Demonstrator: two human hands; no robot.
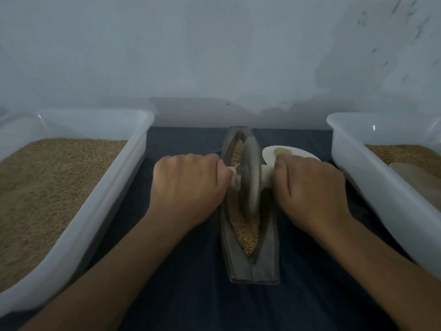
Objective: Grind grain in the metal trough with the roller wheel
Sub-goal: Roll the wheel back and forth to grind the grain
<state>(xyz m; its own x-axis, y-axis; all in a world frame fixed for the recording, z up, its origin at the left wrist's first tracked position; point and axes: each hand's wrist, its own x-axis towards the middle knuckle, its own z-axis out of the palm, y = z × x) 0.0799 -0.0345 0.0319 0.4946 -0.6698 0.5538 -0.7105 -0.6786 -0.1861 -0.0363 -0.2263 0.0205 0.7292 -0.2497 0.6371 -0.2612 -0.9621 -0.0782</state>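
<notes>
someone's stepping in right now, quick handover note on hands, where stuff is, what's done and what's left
Left hand and right hand each grip one end of the white handle through the wheel.
The wheel stands upright in the metal trough, about mid-length.
The grain in the trough looks mostly whole, so grinding is unfinished.
Left to do: roll until it is crushed.

no readable text, labels, brands, numbers or signs anywhere.
</notes>
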